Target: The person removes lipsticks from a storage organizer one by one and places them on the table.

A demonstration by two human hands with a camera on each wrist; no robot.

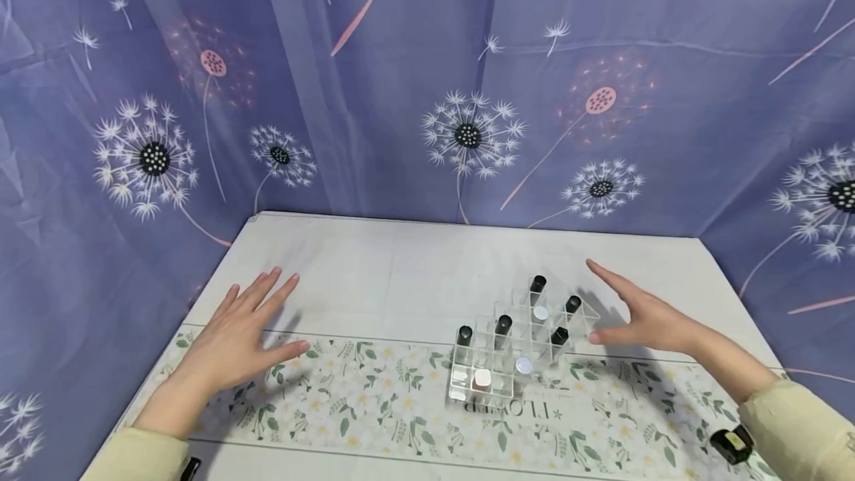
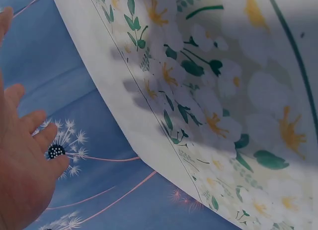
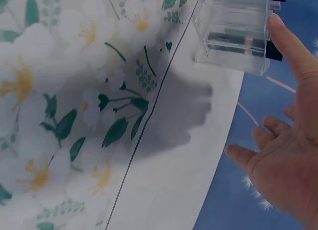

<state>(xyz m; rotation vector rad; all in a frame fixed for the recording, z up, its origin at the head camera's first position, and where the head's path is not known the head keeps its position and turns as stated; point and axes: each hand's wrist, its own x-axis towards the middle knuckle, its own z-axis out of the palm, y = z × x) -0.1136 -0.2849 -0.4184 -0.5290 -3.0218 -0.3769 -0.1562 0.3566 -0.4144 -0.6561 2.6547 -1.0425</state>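
Observation:
A clear stepped acrylic organizer (image 1: 458, 378) stands right of the table's middle, its compartments holding several small tubes. Some tubes have black caps, such as the black-capped tube (image 1: 504, 326); others show pale tops, like the pale-topped one (image 1: 482, 378). My right hand (image 1: 648, 321) hovers just right of the organizer, fingers extended and thumb spread, holding nothing. In the right wrist view, the thumb side of that hand (image 3: 288, 165) lies close by the organizer's clear wall (image 3: 233, 16). Over the left part of the table, my left hand (image 1: 230, 340) is spread and holds nothing.
The white table (image 1: 401, 266) carries a floral-printed band (image 1: 374, 399) with lettering near the organizer. Purple-blue dandelion curtains (image 1: 387, 110) enclose its back and sides. Black wrist devices, one at the right sleeve (image 1: 731, 442), show by both cuffs.

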